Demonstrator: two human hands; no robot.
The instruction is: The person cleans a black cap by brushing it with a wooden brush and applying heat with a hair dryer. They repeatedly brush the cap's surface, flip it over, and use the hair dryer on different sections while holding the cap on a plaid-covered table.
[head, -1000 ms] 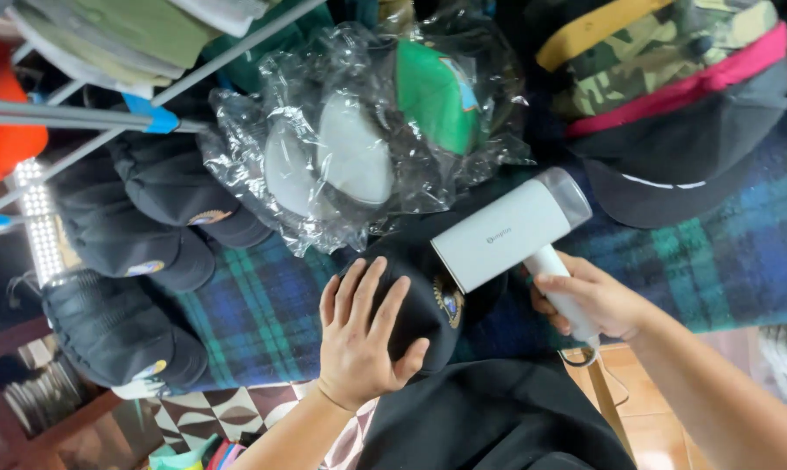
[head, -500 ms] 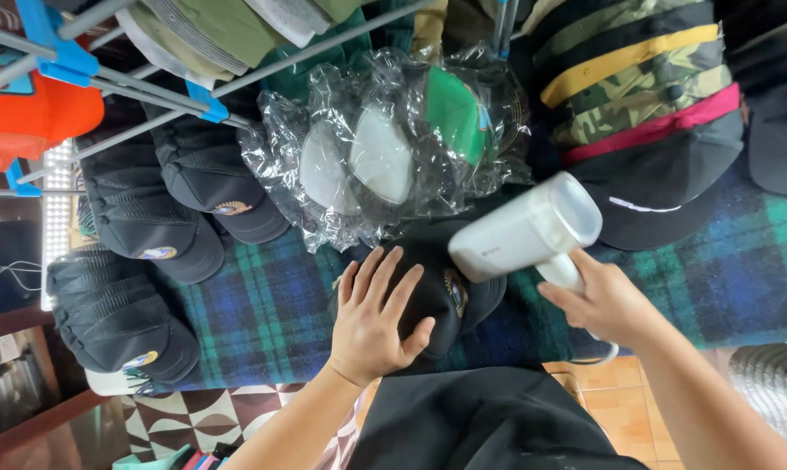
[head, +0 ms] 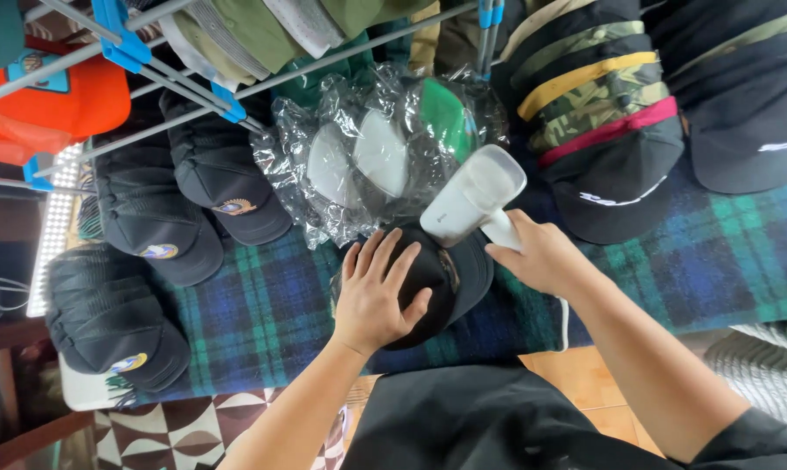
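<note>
My left hand (head: 378,292) lies flat, fingers spread, on the crown of a black cap (head: 450,278) that rests on a blue-green plaid cloth (head: 263,305). A white handheld steamer (head: 473,196) is gripped by its handle in my right hand (head: 537,255), its head tilted down over the cap's front. A thin white cord (head: 565,322) hangs from the handle.
Clear plastic bags with white and green caps (head: 385,152) lie just behind the black cap. Stacks of black caps (head: 158,231) sit left, camouflage and dark caps (head: 611,113) right. A metal rack with blue clips (head: 132,48) and an orange cap (head: 54,109) stand upper left.
The steamer has swung from pointing sideways to tilting down toward the cap. My left hand stays on the crown. The camera view has shifted toward the rack.
</note>
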